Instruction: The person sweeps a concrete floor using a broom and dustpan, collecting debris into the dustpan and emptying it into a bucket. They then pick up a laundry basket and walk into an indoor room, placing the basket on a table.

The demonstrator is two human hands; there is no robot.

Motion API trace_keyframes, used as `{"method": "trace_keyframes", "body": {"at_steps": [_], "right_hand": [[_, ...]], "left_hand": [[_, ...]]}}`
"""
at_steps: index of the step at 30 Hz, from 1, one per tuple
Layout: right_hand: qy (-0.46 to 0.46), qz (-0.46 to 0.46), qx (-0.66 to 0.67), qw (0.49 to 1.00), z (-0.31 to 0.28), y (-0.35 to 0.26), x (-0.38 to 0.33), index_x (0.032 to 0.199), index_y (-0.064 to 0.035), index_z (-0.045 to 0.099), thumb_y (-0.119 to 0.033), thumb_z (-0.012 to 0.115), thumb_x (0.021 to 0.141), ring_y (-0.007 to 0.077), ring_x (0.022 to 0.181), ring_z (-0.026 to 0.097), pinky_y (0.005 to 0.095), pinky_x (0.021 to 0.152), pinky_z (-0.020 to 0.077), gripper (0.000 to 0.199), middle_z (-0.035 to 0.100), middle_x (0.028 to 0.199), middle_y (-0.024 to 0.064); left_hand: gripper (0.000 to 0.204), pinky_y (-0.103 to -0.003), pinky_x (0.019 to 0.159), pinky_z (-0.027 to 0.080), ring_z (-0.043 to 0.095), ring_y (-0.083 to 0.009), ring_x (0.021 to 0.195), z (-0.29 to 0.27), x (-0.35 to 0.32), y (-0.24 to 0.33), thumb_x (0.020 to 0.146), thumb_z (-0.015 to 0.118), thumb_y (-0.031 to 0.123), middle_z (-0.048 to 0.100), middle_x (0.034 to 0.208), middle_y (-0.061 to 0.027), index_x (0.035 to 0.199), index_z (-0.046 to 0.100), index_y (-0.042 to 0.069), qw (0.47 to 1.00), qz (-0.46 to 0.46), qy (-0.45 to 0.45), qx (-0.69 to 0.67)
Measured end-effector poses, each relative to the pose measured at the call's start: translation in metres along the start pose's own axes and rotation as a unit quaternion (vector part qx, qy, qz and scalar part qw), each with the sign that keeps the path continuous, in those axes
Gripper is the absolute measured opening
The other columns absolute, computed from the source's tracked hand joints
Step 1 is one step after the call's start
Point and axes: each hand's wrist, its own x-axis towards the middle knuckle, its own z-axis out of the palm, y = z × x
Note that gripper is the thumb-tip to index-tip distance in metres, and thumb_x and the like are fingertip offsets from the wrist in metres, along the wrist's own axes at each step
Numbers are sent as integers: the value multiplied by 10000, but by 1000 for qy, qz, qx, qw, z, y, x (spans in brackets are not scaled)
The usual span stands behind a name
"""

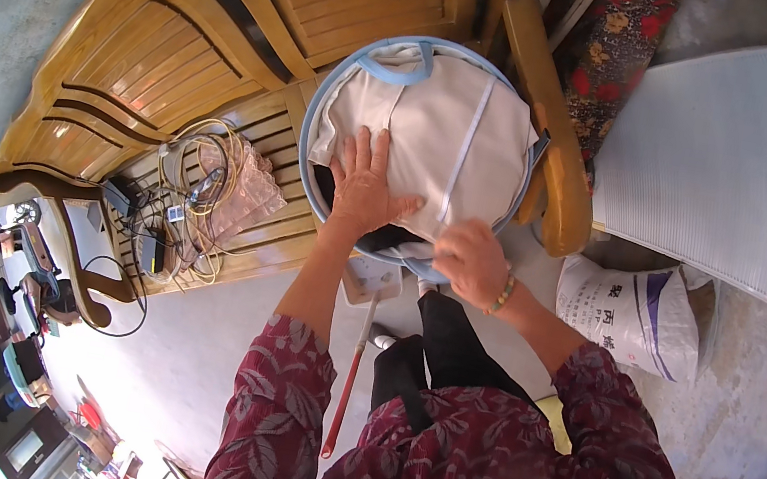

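A round laundry basket with a light blue rim (314, 116) and a blue loop handle stands on the wooden bench, filled with folded beige cloth (433, 126). A pale strip runs across the cloth. On its near left part my left hand (367, 188) lies flat, fingers spread, holding nothing. My right hand (474, 265), with a beaded bracelet on the wrist, is closed at the near edge of the cloth by the rim. Its fingertips are partly hidden, so what they grip cannot be made out. Between my hands a dark gap shows under the cloth.
Coiled cables (199, 188) and a pink sheet lie on the bench (249, 258) to the left. A wooden armrest (556, 177) borders the basket's right. A white sack (629, 316) stands at right below a ribbed panel (729, 176). A red-handled dustpan (348, 376) is near my legs.
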Motion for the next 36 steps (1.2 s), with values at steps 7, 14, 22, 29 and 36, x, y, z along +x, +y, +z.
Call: {"method": "trace_keyframes", "body": {"at_steps": [7,14,22,29,36], "right_hand": [[-29,65,51,996,21,-16,-50,621,-88,496,-43,591,532,209,626,497,311,564,407,138,485,637,20],[-22,88,34,995,33,-20,-51,596,-83,458,3,564,513,240,605,473,337,540,384,159,443,576,33],[-1,80,-17,997,1,-19,-17,792,-84,558,-45,650,531,266,844,518,355,744,414,280,527,897,47],[-28,12,66,997,-32,10,64,1100,-50,526,-379,722,605,297,1069,437,366,918,356,626,490,1135,125],[-75,85,-198,974,3,92,158,1259,-57,364,-355,641,684,284,1236,282,380,989,279,705,360,1309,131]], "left_hand": [[1295,-598,980,47,-27,-396,1294,27,-14,7,407,756,510,-41,1407,-208,1360,9,53,998,-29,-49,40],[1251,-615,971,28,-39,-362,1304,29,-14,8,442,752,490,-24,1409,-205,1359,22,55,995,-63,-29,66],[1114,-521,999,182,18,-402,1291,10,-49,13,554,727,410,4,1403,-221,1368,34,98,996,-60,-24,-56],[752,-451,1016,194,138,-509,1224,37,-91,13,753,564,373,129,1362,-284,1335,211,52,986,-2,107,-126],[796,-493,1018,149,117,-504,1231,43,-114,30,743,517,527,63,1379,-269,1341,221,93,986,-9,111,-124]]}}
